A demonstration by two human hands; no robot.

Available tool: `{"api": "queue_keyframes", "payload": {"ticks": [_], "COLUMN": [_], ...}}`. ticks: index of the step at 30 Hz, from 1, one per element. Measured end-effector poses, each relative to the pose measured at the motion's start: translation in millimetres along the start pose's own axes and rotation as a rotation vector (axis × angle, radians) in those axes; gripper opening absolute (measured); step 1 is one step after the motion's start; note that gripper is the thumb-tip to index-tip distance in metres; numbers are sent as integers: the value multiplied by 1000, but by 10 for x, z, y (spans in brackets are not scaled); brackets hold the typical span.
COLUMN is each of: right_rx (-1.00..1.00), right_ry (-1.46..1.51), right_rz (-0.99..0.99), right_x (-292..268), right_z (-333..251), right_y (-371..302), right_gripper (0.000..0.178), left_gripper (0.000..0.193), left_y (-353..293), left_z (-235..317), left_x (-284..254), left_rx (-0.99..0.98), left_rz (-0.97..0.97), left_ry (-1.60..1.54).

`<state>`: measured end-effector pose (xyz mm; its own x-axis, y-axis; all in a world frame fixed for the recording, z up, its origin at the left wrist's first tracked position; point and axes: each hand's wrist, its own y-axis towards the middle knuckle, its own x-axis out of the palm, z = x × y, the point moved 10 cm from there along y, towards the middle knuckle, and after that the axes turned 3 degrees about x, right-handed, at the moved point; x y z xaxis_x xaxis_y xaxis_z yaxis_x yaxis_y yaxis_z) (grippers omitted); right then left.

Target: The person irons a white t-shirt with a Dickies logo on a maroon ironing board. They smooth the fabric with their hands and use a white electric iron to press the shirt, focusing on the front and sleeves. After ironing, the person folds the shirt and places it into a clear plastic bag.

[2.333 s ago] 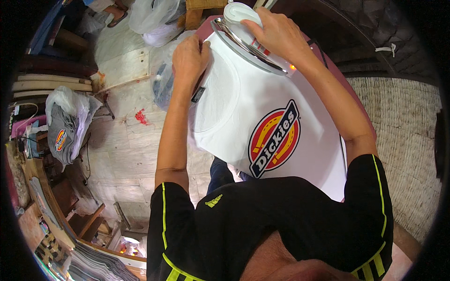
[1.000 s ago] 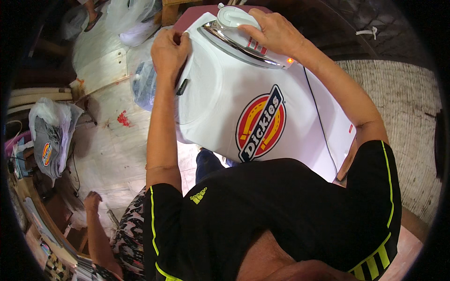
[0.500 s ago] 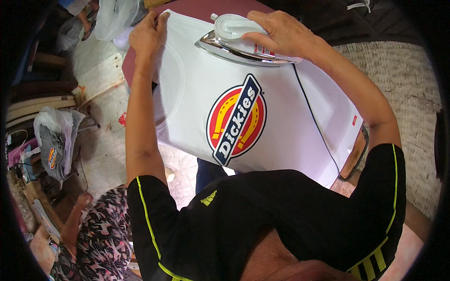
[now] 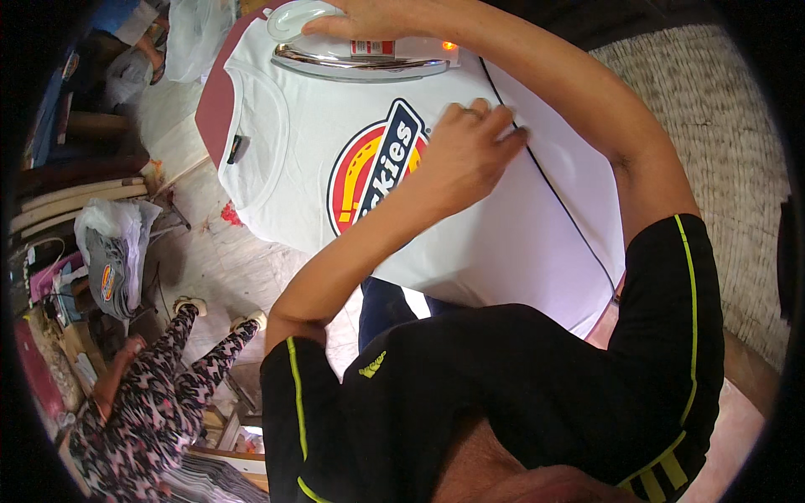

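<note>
At the top edge, my right hand (image 4: 377,18) is closed around the handle of an electric iron (image 4: 360,69) with a chrome body and white top; part of the hand is cut off. A small orange light glows at the iron's rear. The iron rests on a white T-shirt (image 4: 537,243) spread out with its neckline to the left and a red, yellow and navy print (image 4: 352,168) on the chest. My left hand (image 4: 474,151), slightly blurred, is over the shirt beside the print. Its fingers are bent but apart, by the black cord (image 4: 562,205); contact cannot be told.
A maroon board (image 4: 216,109) shows beneath the shirt's left side. Grey printed garments in a clear plastic bag (image 4: 122,260) are at the left. Another person in patterned clothes (image 4: 142,411) is at lower left. Woven matting (image 4: 696,126) covers the right side.
My left hand has let go of the shirt's upper left corner and moved right, near the cord. The iron has slid left and farther away. The shirt's neckline has swung into fuller view.
</note>
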<state>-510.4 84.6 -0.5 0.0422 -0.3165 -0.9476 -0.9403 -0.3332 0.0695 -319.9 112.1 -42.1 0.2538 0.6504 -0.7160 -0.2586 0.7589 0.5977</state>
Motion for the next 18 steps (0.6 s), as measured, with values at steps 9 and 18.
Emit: {"api": "queue_keyframes", "payload": {"ticks": [9,18], "right_rx": [-38,318], "right_ry": [15,75], "right_rz": [-26,84], "right_x": [-55,-240], "right_z": [110,766], "right_y": [-302,-1575], "right_gripper": [46,42], "left_gripper": [23,9], "left_y": [522,381], "left_z": [393,1573], "left_x": [872,1157], "left_rx": [97,341], "left_rz": [142,90], "left_ry": [-62,-255]}}
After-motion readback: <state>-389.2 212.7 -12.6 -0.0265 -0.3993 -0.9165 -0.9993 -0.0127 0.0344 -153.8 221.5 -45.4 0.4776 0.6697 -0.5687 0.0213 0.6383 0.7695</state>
